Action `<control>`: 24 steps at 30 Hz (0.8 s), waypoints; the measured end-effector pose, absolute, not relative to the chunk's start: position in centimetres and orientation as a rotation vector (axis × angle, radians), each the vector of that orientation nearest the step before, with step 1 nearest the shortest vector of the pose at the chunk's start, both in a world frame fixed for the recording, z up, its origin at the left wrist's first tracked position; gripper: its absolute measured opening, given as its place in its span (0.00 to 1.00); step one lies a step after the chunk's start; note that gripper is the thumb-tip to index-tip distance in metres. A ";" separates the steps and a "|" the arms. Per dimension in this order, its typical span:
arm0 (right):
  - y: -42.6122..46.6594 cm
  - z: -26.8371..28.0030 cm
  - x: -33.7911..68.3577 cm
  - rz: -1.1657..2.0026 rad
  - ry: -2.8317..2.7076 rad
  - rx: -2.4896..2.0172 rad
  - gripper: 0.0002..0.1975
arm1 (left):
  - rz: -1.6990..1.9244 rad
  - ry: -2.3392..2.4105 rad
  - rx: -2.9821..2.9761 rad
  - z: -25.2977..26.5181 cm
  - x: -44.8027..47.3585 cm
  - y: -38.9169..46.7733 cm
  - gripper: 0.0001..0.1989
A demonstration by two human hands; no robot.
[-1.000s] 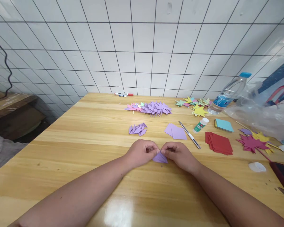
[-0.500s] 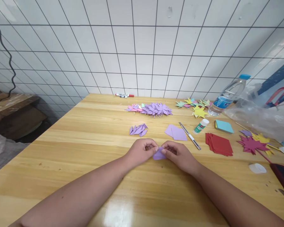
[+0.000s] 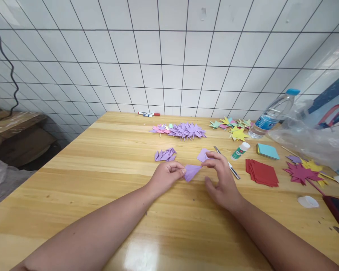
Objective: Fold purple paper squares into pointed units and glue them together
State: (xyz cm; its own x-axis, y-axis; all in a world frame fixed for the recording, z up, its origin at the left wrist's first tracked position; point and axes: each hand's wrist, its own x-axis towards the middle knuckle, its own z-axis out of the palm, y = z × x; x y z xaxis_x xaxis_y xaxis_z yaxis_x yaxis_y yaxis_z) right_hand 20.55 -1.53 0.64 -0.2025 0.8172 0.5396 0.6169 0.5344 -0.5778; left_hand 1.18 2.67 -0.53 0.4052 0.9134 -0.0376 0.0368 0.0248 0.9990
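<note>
Between finger and thumb, my left hand [image 3: 168,176] pinches the left edge of a creased purple sheet of paper [image 3: 191,172]. My right hand [image 3: 222,180] is spread, thumb apart from the fingers, with its fingertips at the sheet's upper right corner. Behind it, flat purple paper squares [image 3: 203,155] are partly hidden by the right fingers. Several folded purple paper pieces [image 3: 165,154] lie just beyond my left hand. A utility knife [image 3: 234,171] rests to the right of the squares, its middle part covered by my right hand.
Purple paper leaves [image 3: 188,130] are heaped further back. A glue stick [image 3: 240,150], red paper squares [image 3: 262,173], a blue-topped paper stack [image 3: 267,151] and a water bottle [image 3: 272,114] stand or lie to the right. Markers [image 3: 148,113] are by the tiled wall.
The purple sheet has been raised and turned, showing more of its face. My right hand has opened its pinch and moved right and up, over the purple squares.
</note>
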 end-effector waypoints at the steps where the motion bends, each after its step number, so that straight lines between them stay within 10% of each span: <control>1: -1.6 0.6 20.4 0.320 -1.945 -1.153 0.17 | 0.864 0.926 1.353 -0.5 1.2 2.7 0.10; 7: -1.5 -0.2 19.4 1.151 -1.541 -1.168 0.45 | 0.790 0.825 1.437 -0.7 1.3 2.4 0.11; 24: -1.1 0.0 19.4 1.104 -1.685 -1.318 0.32 | 0.619 0.944 1.717 -0.6 1.5 1.9 0.11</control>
State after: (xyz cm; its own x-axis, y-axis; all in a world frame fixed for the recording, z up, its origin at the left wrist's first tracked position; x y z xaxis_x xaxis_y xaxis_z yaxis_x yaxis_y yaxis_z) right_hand 19.41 -1.15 -0.01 -0.2199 0.9750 0.0318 0.3602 0.1114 -0.9262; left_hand 1.47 1.85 -0.65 0.5577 0.8292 -0.0379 0.2961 -0.1560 0.9423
